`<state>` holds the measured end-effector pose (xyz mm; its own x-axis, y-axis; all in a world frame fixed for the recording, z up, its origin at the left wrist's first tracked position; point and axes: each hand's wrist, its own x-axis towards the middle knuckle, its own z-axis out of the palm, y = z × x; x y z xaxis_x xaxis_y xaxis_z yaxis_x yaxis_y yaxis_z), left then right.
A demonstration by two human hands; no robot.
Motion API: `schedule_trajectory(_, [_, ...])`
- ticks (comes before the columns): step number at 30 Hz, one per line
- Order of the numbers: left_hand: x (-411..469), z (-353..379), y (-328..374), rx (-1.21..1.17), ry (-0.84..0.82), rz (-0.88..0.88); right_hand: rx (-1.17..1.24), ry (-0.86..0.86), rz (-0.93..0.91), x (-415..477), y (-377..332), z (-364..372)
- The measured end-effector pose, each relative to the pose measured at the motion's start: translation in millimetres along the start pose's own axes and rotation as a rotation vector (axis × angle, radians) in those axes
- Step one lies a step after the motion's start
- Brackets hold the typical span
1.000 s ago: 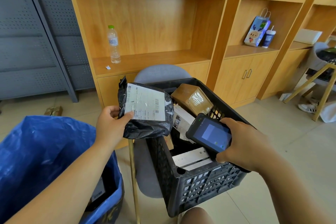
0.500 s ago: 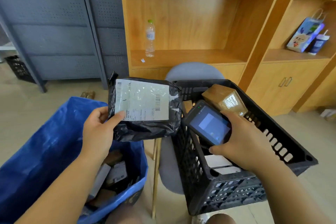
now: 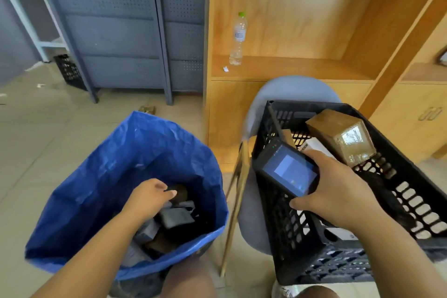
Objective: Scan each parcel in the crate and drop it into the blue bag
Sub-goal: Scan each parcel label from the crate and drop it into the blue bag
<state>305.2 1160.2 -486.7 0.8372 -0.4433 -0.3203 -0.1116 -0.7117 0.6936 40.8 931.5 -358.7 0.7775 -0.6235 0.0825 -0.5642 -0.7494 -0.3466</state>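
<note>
Two grips: left hand [image 3: 147, 198] spread over blurred parcels [image 3: 177, 218] in the blue bag [image 3: 116, 164], right hand [image 3: 338, 196] clasping the scanner [image 3: 287, 172].

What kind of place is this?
Probably a parcel sorting or storage room: a black crate holds a taped brown parcel, there is a handheld scanner, a blue bag holds more packages, and grey metal shelving stands behind.

Crate [image 3: 285, 230] on grey chair [image 3: 290, 89]; blue bag [image 3: 135, 159] on flr [image 3: 48, 140].
</note>
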Motion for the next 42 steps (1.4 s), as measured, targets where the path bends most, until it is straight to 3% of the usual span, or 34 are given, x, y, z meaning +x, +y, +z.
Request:
schedule_trajectory(6, [-2, 27, 49, 0.050, -0.125, 0.158, -0.007, 0.057, 0.086, -12, 30, -24])
schedule_trajectory(13, [-17, 60, 152, 0.082, -0.223, 0.423, -0.025, 0.180, 0.215, -33, 88, -59])
schedule_trajectory(22, [-14, 153, 279, 0.129, -0.272, 0.664, -0.036, 0.232, 0.412, -46, 166, -91])
schedule_trajectory(27, [4, 218, 327, 0.153, -0.330, 0.685, -0.042, 0.249, 0.479, -38, 205, -99])
schedule_trajectory(31, [23, 259, 363, 0.211, -0.263, 0.682, -0.064, 0.245, 0.517, -22, 232, -101])
schedule_trajectory(39, [70, 317, 414, 0.259, -0.323, 0.492, -0.087, 0.215, 0.537, 4, 273, -97])
schedule_trajectory(42, [75, 331, 420, 0.066, -0.331, 0.344, -0.108, 0.192, 0.551, 8, 281, -94])
